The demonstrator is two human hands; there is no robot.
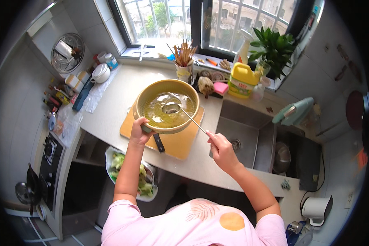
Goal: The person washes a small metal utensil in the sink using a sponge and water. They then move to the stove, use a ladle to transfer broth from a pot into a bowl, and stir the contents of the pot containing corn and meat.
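My left hand (pixel 139 132) is closed on the near-left rim of a round tan basin (pixel 140 96). Clear liquid, tinted yellow-green by the basin, fills part of it. In my right hand (pixel 221 148) is the long thin handle of a metal ladle (pixel 192 121). Its bowl sits in the liquid near the basin's middle, with something dark in or under it that I cannot make out. Beneath the basin lies a wooden cutting board (pixel 178 147), where a knife (pixel 158 142) shows its black handle; the basin hides the board's far part.
The metal sink (pixel 242 123) is to the right. Behind the basin stand a chopstick holder (pixel 184 73), a yellow jug (pixel 240 80) and a pink sponge (pixel 221 88). A bin with leafy scraps (pixel 145 184) sits below the counter's front edge. The gas stove (pixel 52 149) is at left, an electric kettle (pixel 317 210) at right.
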